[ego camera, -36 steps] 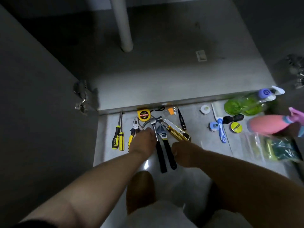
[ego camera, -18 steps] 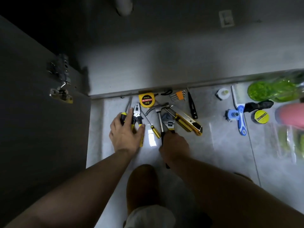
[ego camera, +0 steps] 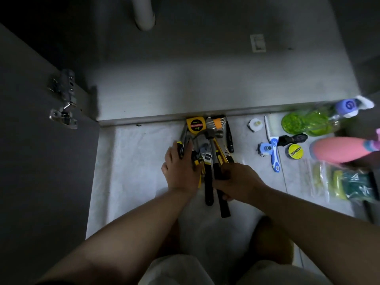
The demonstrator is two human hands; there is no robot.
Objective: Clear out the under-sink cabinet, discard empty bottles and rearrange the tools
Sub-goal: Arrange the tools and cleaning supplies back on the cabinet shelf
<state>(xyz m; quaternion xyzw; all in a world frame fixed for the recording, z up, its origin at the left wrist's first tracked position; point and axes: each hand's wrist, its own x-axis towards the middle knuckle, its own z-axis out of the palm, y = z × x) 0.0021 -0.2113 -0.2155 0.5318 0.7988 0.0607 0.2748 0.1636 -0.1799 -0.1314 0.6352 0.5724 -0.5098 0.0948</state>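
Left hand (ego camera: 181, 168): fingers lie nearly straight and press down on the yellow-and-black screwdriver handles (ego camera: 179, 146) at the left side of the tool bundle.
Right hand (ego camera: 239, 182): fingers are curled tight round the black handle of the steel-headed hammer (ego camera: 213, 133), gripping it about mid-length. The handle's end sticks out below the fingers toward the person.
Between the hands: the black-handled adjustable wrench (ego camera: 206, 156) lies just left of the right fingers. The yellow utility knife (ego camera: 221, 156) lies just beyond them, and all these tools are touching.
Beyond the fingertips: the yellow tape measure (ego camera: 195, 125) and the orange-holdered hex key set (ego camera: 218, 123) sit against the cabinet's front edge (ego camera: 144, 119).
Left of the left fingers: pale floor tile (ego camera: 133, 157) stretches to the dark open cabinet door (ego camera: 41, 161).
Past the edge: the grey cabinet floor (ego camera: 205, 85) lies beyond the tools, with a white drain pipe (ego camera: 144, 13) at the back.
Right of the right fingers: across a strip of tile lie a blue-and-white brush (ego camera: 273, 155) and a yellow tape roll (ego camera: 295, 151). Further out are a green spray bottle (ego camera: 308, 122), a pink bottle (ego camera: 339, 149) and a clear bag of sponges (ego camera: 345, 184).
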